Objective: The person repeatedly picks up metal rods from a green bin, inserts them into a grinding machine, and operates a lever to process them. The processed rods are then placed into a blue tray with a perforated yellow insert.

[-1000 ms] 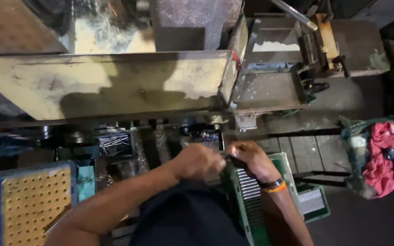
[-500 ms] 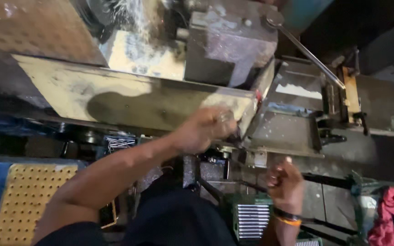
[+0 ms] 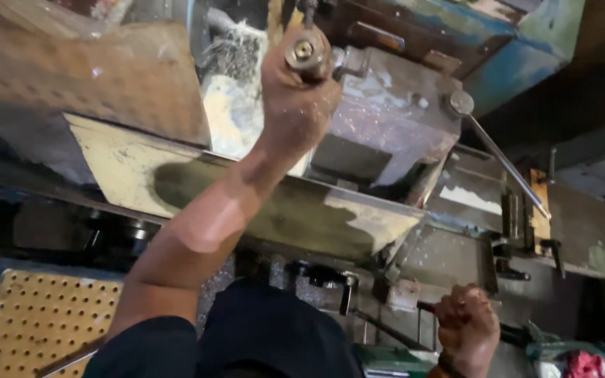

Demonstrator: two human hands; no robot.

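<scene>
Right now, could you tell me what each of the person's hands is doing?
Left hand: closed around a round metal handle on the machine.
Right hand: closed on a dark lever low at the machine's front.

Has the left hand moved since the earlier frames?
Yes. The left hand went from low beside the right hand, past the yellowish guard plate, up to a round metal handle.

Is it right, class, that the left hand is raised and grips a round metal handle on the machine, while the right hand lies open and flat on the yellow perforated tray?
Not quite. The head view shows the right hand closed around a dark lever low on the machine, well away from the yellow perforated tray. The left hand does grip the round metal handle.
</scene>
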